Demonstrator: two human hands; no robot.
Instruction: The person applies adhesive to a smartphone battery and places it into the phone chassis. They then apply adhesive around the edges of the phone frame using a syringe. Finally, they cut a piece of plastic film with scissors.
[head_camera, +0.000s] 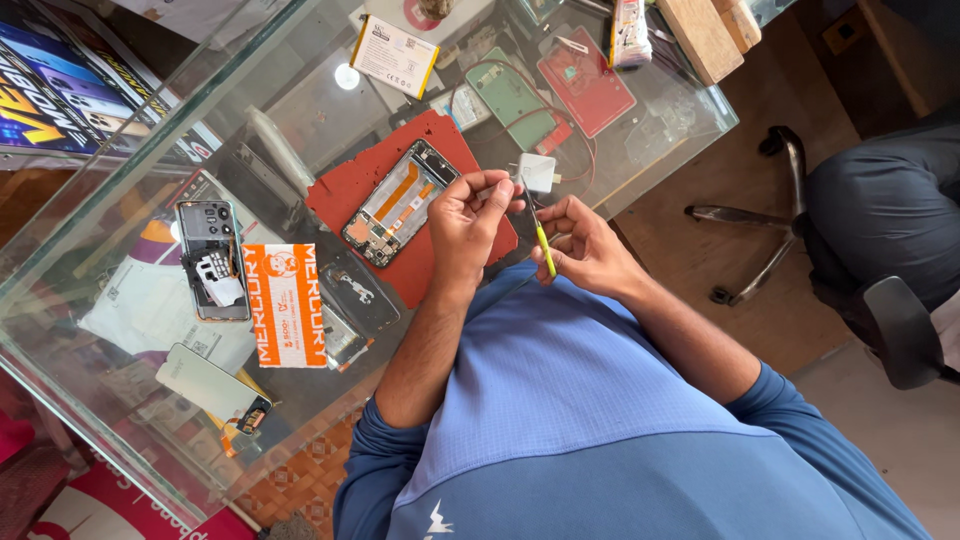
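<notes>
1. The left hand (468, 215) is closed, its fingertips pinching a small, thin metal piece (too small to tell what it is) just in front of the blue shirt (590, 400).
2. The right hand (585, 245) is curled around a yellow-handled tool (544, 248), its thin metal tip pointing up toward the left hand's fingertips; the two hands are close together, almost touching.
3. The landmark is the red mat (345, 195) lying on the glass worktop (150, 130). Both hands hover over the mat's near corner, the one closest to the person.
4. On the mat lies an opened phone (398, 205), its back off, with an orange strip and circuit parts showing; it sits just beyond the left hand.
5. Just past the mat's far corner, above the hands, sits a small white charger block (537, 172).
6. Left of the mat lie an orange and white card (285, 305), a dark phone back with a camera cut-out (210, 260) and a pale phone cover (212, 388) (this last one farthest from the mat).
7. Beyond the mat, farther from the person, rest a green case (510, 95) and a red case (587, 80).
</notes>
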